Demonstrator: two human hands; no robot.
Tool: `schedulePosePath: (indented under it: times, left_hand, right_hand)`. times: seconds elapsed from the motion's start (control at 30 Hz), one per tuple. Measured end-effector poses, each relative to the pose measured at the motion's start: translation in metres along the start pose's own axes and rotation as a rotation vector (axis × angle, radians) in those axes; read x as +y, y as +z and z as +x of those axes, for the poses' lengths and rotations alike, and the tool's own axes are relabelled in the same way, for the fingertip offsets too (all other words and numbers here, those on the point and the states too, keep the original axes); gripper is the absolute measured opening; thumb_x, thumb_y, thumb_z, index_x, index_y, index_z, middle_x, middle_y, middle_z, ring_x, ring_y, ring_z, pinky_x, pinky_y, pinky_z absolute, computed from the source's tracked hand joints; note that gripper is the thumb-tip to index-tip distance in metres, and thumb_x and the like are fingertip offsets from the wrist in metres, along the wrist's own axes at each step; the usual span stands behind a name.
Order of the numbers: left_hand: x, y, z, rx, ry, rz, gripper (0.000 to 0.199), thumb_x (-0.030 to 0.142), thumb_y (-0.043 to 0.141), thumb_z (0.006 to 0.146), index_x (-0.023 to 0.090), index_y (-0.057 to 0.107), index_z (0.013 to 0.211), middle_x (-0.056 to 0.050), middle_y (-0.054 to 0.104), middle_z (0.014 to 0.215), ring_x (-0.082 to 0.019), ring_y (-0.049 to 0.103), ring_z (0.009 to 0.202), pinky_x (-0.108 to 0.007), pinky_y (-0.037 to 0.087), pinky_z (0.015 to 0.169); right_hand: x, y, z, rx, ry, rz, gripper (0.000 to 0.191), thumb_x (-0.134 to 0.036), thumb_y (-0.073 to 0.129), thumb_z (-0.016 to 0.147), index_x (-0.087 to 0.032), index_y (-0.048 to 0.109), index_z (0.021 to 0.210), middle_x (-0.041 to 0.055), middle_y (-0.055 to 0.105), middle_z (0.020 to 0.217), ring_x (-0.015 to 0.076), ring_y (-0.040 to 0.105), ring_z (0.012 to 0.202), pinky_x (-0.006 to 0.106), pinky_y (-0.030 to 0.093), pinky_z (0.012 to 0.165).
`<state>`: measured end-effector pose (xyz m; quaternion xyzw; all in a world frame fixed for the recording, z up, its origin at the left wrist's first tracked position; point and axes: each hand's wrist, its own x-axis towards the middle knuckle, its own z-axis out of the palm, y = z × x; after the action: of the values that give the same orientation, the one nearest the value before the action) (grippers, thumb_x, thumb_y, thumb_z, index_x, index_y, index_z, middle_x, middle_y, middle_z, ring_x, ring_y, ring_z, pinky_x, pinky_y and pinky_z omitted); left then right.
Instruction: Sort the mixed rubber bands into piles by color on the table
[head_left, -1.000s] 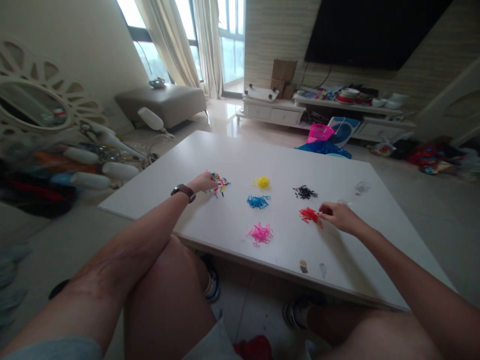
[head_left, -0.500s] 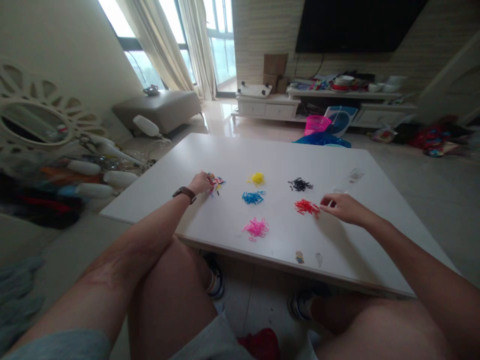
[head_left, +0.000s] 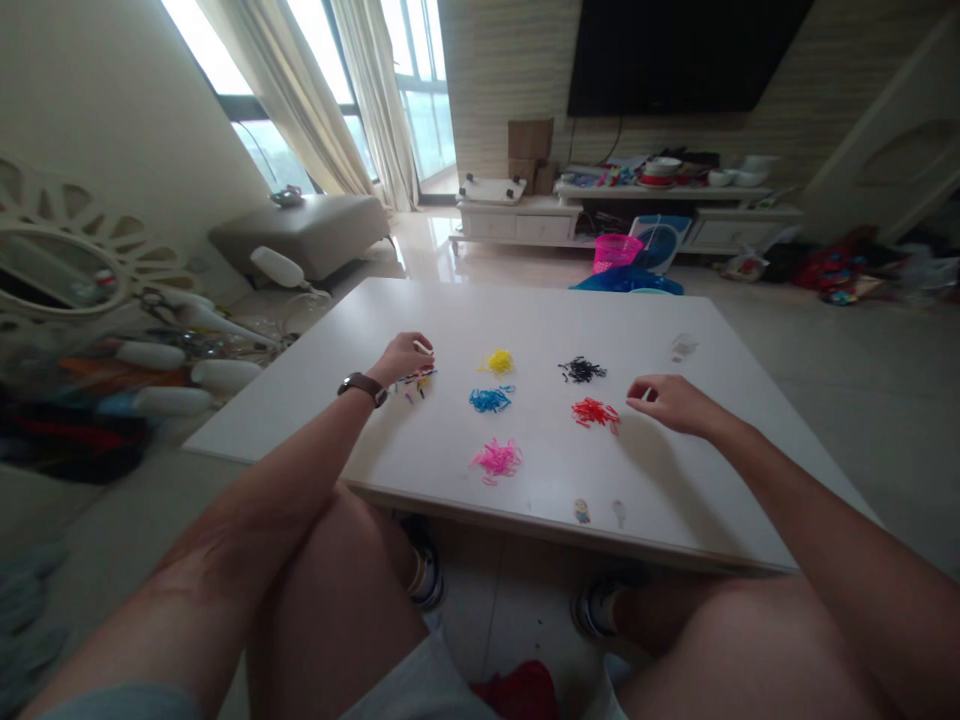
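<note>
My left hand [head_left: 407, 357] is over the pile of mixed-colour small rubber bands [head_left: 414, 385] at the table's left. Its fingers are bent together; a pale sliver shows at the fingertips, and I cannot make out what they hold. My right hand [head_left: 667, 402] hovers just right of the red rubber bands [head_left: 595, 412], thumb and fingers curved and slightly apart, nothing visible between them. Between the hands lie separate piles of yellow bands [head_left: 498, 362], blue bands [head_left: 490, 400], pink bands [head_left: 498, 458] and black bands [head_left: 583, 370].
The white table [head_left: 450, 310] has a clear plastic piece [head_left: 684, 347] at far right. A small cartoon sticker [head_left: 582, 511] and a pale bit [head_left: 619, 513] lie near the front edge. Beyond are a pink basket [head_left: 616, 252] and a low cabinet [head_left: 517, 222].
My left hand has risen slightly from the mixed pile, uncovering more of its near side. My right hand has drawn a little away from the red bands. The whole view has shifted slightly.
</note>
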<state>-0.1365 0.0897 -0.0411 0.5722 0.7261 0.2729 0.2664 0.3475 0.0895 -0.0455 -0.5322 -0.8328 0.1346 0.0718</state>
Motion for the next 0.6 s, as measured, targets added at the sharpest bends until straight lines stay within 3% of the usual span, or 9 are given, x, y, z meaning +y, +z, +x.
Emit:
schedulePosePath:
  times: [0.1, 0.2, 0.23, 0.3, 0.37, 0.47, 0.53, 0.6]
  left_hand:
    - [0.042, 0.049, -0.005, -0.144, 0.151, -0.034, 0.017, 0.006, 0.071, 0.072, 0.013, 0.066, 0.086, -0.002, 0.070, 0.075, -0.012, 0.065, 0.065, -0.023, 0.051, 0.063]
    - [0.089, 0.116, -0.013, -0.262, 0.297, -0.037, 0.019, 0.004, 0.075, 0.063, 0.014, 0.070, 0.078, -0.001, 0.071, 0.073, -0.013, 0.066, 0.070, -0.023, 0.051, 0.066]
    - [0.104, 0.139, -0.016, -0.303, 0.401, -0.023, 0.018, 0.004, 0.074, 0.063, 0.014, 0.071, 0.077, -0.002, 0.071, 0.072, -0.014, 0.066, 0.070, -0.024, 0.051, 0.066]
    - [0.130, 0.180, -0.023, -0.341, 0.575, -0.021, 0.015, 0.004, 0.071, 0.064, 0.014, 0.072, 0.076, -0.003, 0.072, 0.073, -0.015, 0.067, 0.072, -0.024, 0.051, 0.067]
    - [0.150, 0.210, -0.030, -0.346, 0.654, -0.012, 0.015, 0.006, 0.069, 0.065, 0.013, 0.073, 0.077, -0.004, 0.073, 0.075, -0.016, 0.067, 0.072, -0.024, 0.050, 0.066]
    - [0.164, 0.232, -0.035, -0.359, 0.692, 0.049, 0.017, 0.010, 0.071, 0.066, 0.014, 0.075, 0.082, -0.005, 0.073, 0.075, -0.017, 0.067, 0.072, -0.026, 0.051, 0.067]
    - [0.165, 0.230, -0.035, -0.365, 0.703, 0.080, 0.016, 0.014, 0.073, 0.067, 0.015, 0.076, 0.083, -0.006, 0.074, 0.077, -0.017, 0.067, 0.072, -0.027, 0.051, 0.069]
    - [0.163, 0.216, -0.032, -0.336, 0.691, 0.076, 0.013, 0.018, 0.072, 0.071, 0.015, 0.077, 0.083, -0.006, 0.075, 0.080, -0.017, 0.066, 0.073, -0.027, 0.051, 0.071]
  right_hand:
    - [-0.003, -0.003, 0.001, 0.011, 0.012, 0.013, 0.018, -0.030, 0.059, 0.083, -0.020, 0.074, 0.085, 0.0036, 0.073, 0.079, 0.0160, 0.065, 0.070, 0.026, 0.045, 0.066]
    - [-0.003, -0.003, 0.001, 0.004, 0.020, 0.025, 0.018, -0.029, 0.060, 0.084, -0.019, 0.074, 0.085, 0.0036, 0.074, 0.081, 0.0157, 0.065, 0.072, 0.025, 0.045, 0.066]
    - [-0.003, -0.003, 0.000, 0.001, 0.022, 0.029, 0.017, -0.029, 0.060, 0.084, -0.019, 0.074, 0.084, 0.0035, 0.074, 0.081, 0.0157, 0.065, 0.072, 0.025, 0.044, 0.067]
    - [-0.003, -0.003, -0.001, 0.003, 0.027, 0.038, 0.017, -0.029, 0.060, 0.084, -0.019, 0.074, 0.084, 0.0033, 0.074, 0.081, 0.0155, 0.065, 0.072, 0.025, 0.044, 0.067]
    - [-0.003, -0.004, -0.003, 0.009, 0.038, 0.046, 0.016, -0.029, 0.061, 0.083, -0.019, 0.074, 0.084, 0.0032, 0.074, 0.082, 0.0153, 0.064, 0.071, 0.025, 0.044, 0.066]
    - [-0.005, -0.006, -0.006, 0.014, 0.056, 0.053, 0.016, -0.029, 0.062, 0.084, -0.019, 0.074, 0.084, 0.0031, 0.074, 0.084, 0.0148, 0.064, 0.071, 0.025, 0.044, 0.067]
    - [-0.006, -0.008, -0.007, 0.011, 0.062, 0.058, 0.016, -0.029, 0.061, 0.084, -0.019, 0.074, 0.085, 0.0031, 0.074, 0.084, 0.0148, 0.064, 0.071, 0.025, 0.044, 0.067]
    - [-0.007, -0.009, -0.008, 0.009, 0.064, 0.059, 0.017, -0.029, 0.061, 0.084, -0.019, 0.074, 0.085, 0.0033, 0.074, 0.083, 0.0150, 0.064, 0.071, 0.025, 0.044, 0.067]
